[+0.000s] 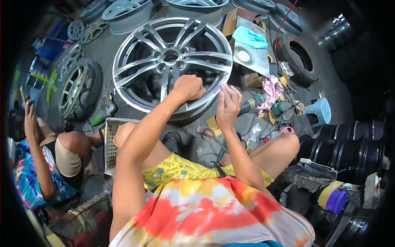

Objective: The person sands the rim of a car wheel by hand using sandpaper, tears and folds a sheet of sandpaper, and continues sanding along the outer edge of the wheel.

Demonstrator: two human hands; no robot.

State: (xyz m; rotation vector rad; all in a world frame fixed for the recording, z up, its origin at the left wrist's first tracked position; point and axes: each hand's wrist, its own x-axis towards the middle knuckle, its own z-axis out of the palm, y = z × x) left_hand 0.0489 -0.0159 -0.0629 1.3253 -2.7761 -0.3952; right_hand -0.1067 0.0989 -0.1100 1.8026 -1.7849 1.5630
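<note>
A large silver alloy wheel rim (170, 55) with paired spokes lies face up in front of me, raised on something dark beneath. My left hand (188, 87) is closed in a fist over the lower spokes, its back toward me; whatever its fingers may hold is hidden. At the wheel's lower right edge is my right hand (229, 107), palm partly turned up. Its fingers are loosely bent and apart, with the fingertips at the outer lip. No object shows in that hand.
Tires (297, 57) and more rims (127, 14) stand around. Right of the wheel lie a sheet with a teal cloth (250, 38), a pink rag (271, 92), power tools (284, 108) and a light-blue stool (320, 111). A white basket (110, 144) and a seated person (45, 164) are at left.
</note>
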